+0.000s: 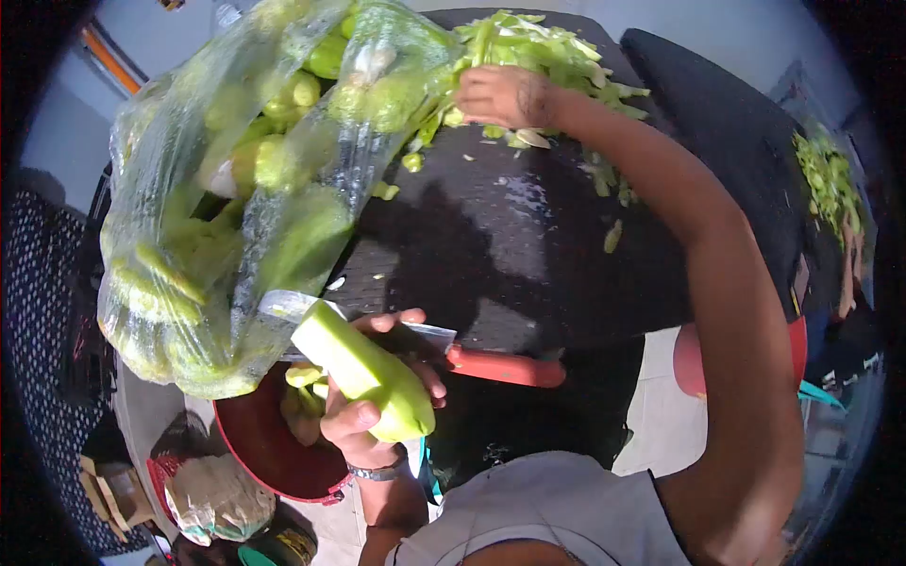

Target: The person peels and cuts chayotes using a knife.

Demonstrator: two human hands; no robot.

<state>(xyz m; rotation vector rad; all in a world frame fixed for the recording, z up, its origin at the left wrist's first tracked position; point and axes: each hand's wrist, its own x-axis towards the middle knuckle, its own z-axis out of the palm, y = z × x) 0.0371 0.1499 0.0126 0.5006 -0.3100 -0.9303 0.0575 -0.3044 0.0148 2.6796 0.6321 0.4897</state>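
My left hand (363,420) is closed round a long pale green vegetable (363,377), which looks like a squash with a flat, pale cut end. Behind that hand runs a knife with a red handle (505,366), along the near edge of the dark table; I cannot tell whether the fingers touch its blade. At the far side of the table my right hand (505,97) is at a heap of green and white peelings (538,52). Its fingers are curled, with the tips hidden, so what they hold does not show.
A big clear plastic bag (226,236) full of pale green vegetables fills the table's left side. Small scraps lie on the dark table (547,264). Below are a red tub (260,443) with vegetable pieces and another red container (694,363). More green scraps (826,174) are at far right.
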